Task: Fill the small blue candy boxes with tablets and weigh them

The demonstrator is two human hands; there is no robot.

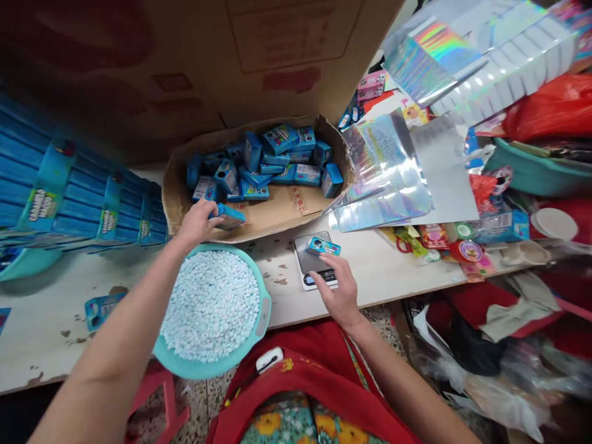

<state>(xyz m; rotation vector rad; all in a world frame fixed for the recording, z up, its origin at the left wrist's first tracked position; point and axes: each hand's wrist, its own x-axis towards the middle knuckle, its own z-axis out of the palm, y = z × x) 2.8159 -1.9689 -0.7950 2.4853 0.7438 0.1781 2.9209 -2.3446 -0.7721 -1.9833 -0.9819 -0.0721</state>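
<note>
The left hand [198,223] pinches a small blue carton [230,216] at the lip of a shallow cardboard tray [277,213] heaped with similar ones. The right hand [341,295] lies loosely spread, fingertips on a flat, steel-topped scale [309,262] bearing a second carton [322,246]. On the scuffed bench [393,271], a round teal plastic bowl [264,314] holds tiny pale pellets [210,305]. The carton print is blurred, and fingers hide the scale's display.

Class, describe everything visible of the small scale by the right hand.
The small scale is a flat, plastic-looking slab: white body, grey weighing plate, dark display strip at its near end. It lies flat on the worn white tabletop, right of the teal basin. A small blue box lies on the plate; fingers of the right hand lie over the display end.
</note>
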